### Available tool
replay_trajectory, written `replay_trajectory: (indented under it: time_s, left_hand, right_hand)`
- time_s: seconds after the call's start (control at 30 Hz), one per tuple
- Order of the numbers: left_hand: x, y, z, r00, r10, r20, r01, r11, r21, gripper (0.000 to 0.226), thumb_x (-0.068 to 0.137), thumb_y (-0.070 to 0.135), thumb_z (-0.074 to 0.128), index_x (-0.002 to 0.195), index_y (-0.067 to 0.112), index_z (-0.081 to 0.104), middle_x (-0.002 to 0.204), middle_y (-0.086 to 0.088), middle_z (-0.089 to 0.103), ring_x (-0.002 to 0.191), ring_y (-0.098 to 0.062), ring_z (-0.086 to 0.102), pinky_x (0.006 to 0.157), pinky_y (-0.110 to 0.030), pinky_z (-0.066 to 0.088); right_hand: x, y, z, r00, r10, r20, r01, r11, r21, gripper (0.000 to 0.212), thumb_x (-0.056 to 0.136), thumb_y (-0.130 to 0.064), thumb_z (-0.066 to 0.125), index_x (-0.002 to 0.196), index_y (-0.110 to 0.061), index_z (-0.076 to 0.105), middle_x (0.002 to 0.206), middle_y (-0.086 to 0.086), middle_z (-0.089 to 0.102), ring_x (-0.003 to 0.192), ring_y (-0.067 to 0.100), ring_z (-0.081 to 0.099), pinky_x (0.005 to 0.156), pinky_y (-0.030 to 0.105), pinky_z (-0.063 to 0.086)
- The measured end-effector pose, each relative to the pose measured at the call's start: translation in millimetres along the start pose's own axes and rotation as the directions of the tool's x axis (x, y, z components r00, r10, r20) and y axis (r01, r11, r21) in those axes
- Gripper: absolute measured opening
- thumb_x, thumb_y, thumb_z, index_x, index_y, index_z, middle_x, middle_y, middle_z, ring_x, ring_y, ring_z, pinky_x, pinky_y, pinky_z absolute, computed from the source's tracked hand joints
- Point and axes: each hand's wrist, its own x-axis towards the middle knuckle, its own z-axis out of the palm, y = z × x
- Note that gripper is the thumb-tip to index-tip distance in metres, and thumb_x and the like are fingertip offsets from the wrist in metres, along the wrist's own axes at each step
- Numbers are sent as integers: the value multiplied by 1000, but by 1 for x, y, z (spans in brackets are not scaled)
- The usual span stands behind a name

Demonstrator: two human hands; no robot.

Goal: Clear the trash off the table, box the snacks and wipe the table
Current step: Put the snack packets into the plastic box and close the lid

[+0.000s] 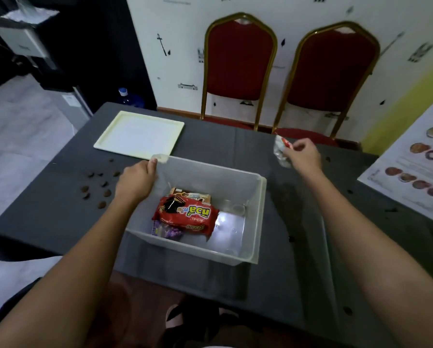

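Note:
A clear plastic box (256,217) stands in the middle of the dark grey table (47,212). Inside it lie a red snack packet (189,217), a purple packet (165,232) under it and a brown packet (190,195) behind. My left hand (137,180) grips the box's far left rim. My right hand (303,155) is raised beyond the box's right side and pinches a crumpled clear wrapper with a red patch (280,151). Several brown crumbs (100,187) lie scattered on the cloth left of the box.
The box's cream lid (140,134) lies flat at the table's far left. Two red chairs with gold frames (239,64) stand behind the table. A printed food poster (416,167) overlaps the right edge. A few dark specks (292,238) dot the cloth on the right.

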Motion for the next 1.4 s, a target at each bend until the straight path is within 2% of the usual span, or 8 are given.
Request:
replay_trajectory:
  time_s: [0.17, 0.27, 0.33, 0.53, 0.9, 1.03, 1.13, 1.4]
  left_hand:
    - [-3, 2, -1, 1000, -13, 7, 13, 1000, 2, 60, 99, 49, 20, 103, 5, 61, 105, -22, 65, 98, -40, 56, 82, -45, 47]
    - [-2, 1, -2, 1000, -19, 15, 19, 1000, 1, 60, 99, 49, 19, 102, 6, 60, 106, -23, 64, 100, -41, 56, 83, -45, 46]
    - [-2, 0, -1, 1000, -1, 14, 1, 1000, 4, 59, 100, 47, 19, 104, 5, 60, 107, -23, 64, 102, -41, 56, 83, -44, 45]
    - [-2, -1, 0, 1000, 15, 6, -15, 1000, -2, 57, 101, 45, 20, 107, 3, 59, 108, -25, 63, 104, -41, 55, 82, -44, 43]
    - [0, -5, 1, 997, -51, 61, 59, 990, -129, 65, 97, 54, 19, 105, 6, 62, 111, -21, 64, 105, -38, 57, 89, -44, 46]
    - [13, -22, -5, 941, -174, 290, 299, 829, -473, 82, 95, 61, 11, 111, 1, 65, 109, -15, 64, 100, -29, 58, 91, -39, 45]
    - [27, -34, -9, 948, -158, 277, 263, 879, -397, 45, 102, 35, 30, 91, 6, 62, 85, -13, 61, 65, -21, 52, 60, -30, 41]
    - [80, -46, 7, 931, 69, 358, -163, 957, 239, 35, 91, 35, 47, 121, 17, 51, 125, -10, 56, 110, -31, 55, 87, -43, 48]
  right_hand:
    - [-59, -96, -4, 676, -377, 633, 306, 925, 225, 22, 64, -20, 69, 78, -20, 51, 73, -5, 52, 62, 4, 51, 53, 14, 41]
    - [-105, -96, 34, 264, -200, 944, 566, 824, 16, 24, 78, -27, 72, 85, -17, 51, 82, -2, 54, 68, 11, 51, 57, 22, 44]
    - [-135, -70, 69, 197, 5, 980, 795, 584, -163, 27, 79, -34, 71, 85, -15, 53, 83, 2, 59, 68, 15, 52, 61, 30, 48]
    - [-175, -27, 107, 330, 165, 929, 926, 135, -353, 24, 88, -10, 57, 111, -6, 64, 99, 9, 65, 87, 26, 63, 81, 38, 56]
    - [-155, -37, 95, 279, 419, 864, 904, 190, -384, 17, 86, -19, 61, 98, -10, 68, 98, 5, 69, 87, 23, 66, 81, 38, 56]
    - [-139, -74, 71, 575, -99, 812, 679, 611, -406, 17, 90, -18, 52, 92, -13, 68, 82, 2, 71, 72, 18, 69, 69, 35, 59]
    - [-123, -84, 61, 791, -498, 356, 604, 727, -326, 18, 93, -27, 49, 98, -22, 65, 88, -5, 67, 80, 13, 61, 70, 32, 53]
    - [-113, -51, 89, 911, -319, 261, 407, 604, -685, 69, 94, -63, 18, 142, -18, 42, 150, 1, 39, 142, 23, 29, 115, 50, 20]
